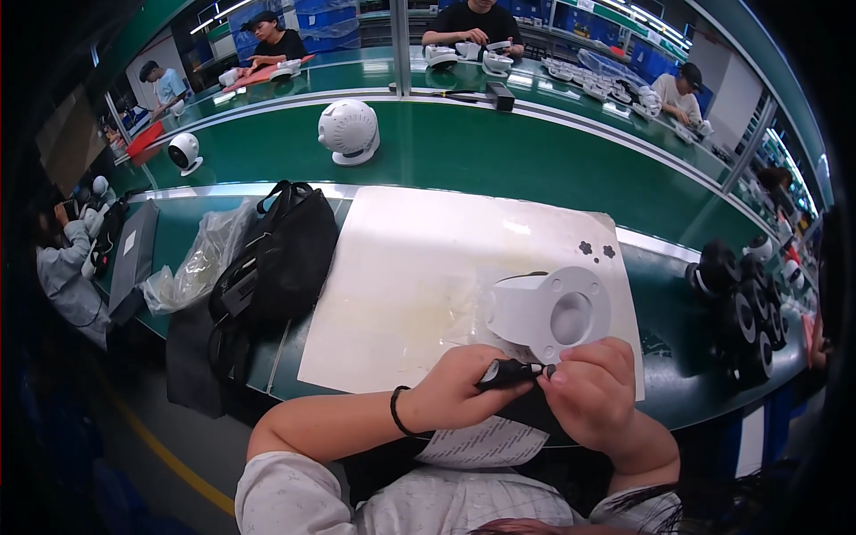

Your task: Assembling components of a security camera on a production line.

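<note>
My left hand (459, 383) is closed around a black handheld tool (506, 374) with a narrow tip; its exact kind is unclear. At that tip, the fingers of my right hand (593, 392) pinch a small dark piece (548, 371), mostly hidden by the fingertips. Just beyond both hands, a white device housing (522, 308) lies on its side, its round base with a wide recess facing me. It rests on a large white board (401, 259). Small black flower-shaped pieces (585, 248) sit at the board's far right. A printed paper sheet (481, 443) shows below my hands.
A black bag (285, 259) and clear plastic bag (205, 254) lie left of the board. Beyond stand a white round device (349, 132) and a smaller one (185, 153) on the green bench (464, 147). Black round parts (744, 303) are stacked right. Co-workers sit across.
</note>
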The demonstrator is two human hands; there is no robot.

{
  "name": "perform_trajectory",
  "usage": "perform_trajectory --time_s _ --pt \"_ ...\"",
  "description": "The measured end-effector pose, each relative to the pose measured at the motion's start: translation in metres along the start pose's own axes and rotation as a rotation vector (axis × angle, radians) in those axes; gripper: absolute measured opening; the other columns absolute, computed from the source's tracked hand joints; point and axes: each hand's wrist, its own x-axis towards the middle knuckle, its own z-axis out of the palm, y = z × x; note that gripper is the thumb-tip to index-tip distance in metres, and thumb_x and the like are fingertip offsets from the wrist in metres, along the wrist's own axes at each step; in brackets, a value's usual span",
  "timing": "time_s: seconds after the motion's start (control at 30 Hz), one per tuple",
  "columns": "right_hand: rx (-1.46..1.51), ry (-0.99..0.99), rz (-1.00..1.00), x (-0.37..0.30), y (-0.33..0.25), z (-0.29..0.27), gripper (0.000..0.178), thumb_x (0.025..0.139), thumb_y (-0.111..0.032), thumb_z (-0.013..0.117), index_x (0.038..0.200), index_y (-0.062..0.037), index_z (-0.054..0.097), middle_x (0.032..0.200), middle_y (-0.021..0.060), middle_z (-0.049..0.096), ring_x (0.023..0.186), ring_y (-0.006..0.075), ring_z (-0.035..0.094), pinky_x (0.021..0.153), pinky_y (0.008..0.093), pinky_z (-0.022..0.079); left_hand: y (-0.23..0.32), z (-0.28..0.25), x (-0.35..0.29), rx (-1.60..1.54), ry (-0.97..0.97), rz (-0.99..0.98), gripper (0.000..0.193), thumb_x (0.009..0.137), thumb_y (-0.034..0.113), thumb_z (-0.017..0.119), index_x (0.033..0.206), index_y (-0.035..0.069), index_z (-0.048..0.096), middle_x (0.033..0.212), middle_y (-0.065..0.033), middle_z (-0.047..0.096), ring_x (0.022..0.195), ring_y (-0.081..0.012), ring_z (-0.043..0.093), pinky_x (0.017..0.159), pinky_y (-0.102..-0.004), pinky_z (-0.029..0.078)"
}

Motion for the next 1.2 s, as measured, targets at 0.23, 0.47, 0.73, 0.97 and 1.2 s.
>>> perform_trajectory --time_s 0.23,0.47,0.73,0.97,1.2 --pt "0.070 -0.065 0.003 -0.006 0.003 -0.003 0.035 0.066 0.000 0.063 0.097 -0.0092 0.050 0.081 0.0040 0.058 0.079 0.0219 0.057 0.073 0.0365 0.042 -0.008 0.005 0.000 -0.067 0.002 0.084 0.008 0.076 0.010 0.062 0.077 0.003 0.058 0.066 -0.0104 0.056 0.058 -0.0253 0.054 0.054 -0.0316 0.042" --pt "0.117 -0.088 -0.021 -0.006 0.002 -0.002 0.036 0.069 0.002 0.059 0.099 -0.0105 0.044 0.084 0.0050 0.058 0.082 0.0229 0.057 0.084 0.0419 0.041 -0.005 0.005 0.000 -0.060 0.000 0.034 0.010 0.077 0.011 0.062 0.078 0.002 0.058 0.065 -0.0115 0.055 0.058 -0.0247 0.054 0.053 -0.0313 0.041" --pt "0.331 0.217 -0.027 -0.012 -0.004 0.012 0.028 0.067 0.004 0.060 0.089 -0.0080 0.048 0.100 0.0088 0.052 0.086 0.0289 0.058 0.082 0.0438 0.044 0.001 0.002 0.001 -0.086 -0.036 -0.064 0.012 0.079 0.013 0.061 0.077 0.002 0.056 0.064 -0.0119 0.054 0.055 -0.0241 0.051 0.053 -0.0303 0.040" --pt "0.343 0.148 -0.070 -0.022 0.000 0.030 0.051 0.066 0.004 0.062 0.109 -0.0174 0.045 0.106 0.0098 0.046 0.083 0.0275 0.057 0.064 0.0353 0.042 -0.005 0.005 -0.002 -0.068 -0.072 -0.049 0.012 0.075 0.011 0.060 0.079 0.001 0.055 0.067 -0.0130 0.055 0.058 -0.0275 0.053 0.054 -0.0313 0.041" --pt "0.185 0.114 -0.083 -0.016 -0.003 0.029 0.084 0.065 0.016 0.061 0.130 -0.0209 0.023 0.099 0.0082 0.043 0.069 0.0213 0.056 0.055 0.0312 0.041 -0.005 0.005 -0.002 -0.083 -0.069 -0.047 0.011 0.075 0.011 0.059 0.080 0.002 0.056 0.069 -0.0135 0.055 0.061 -0.0285 0.054 0.054 -0.0322 0.042"
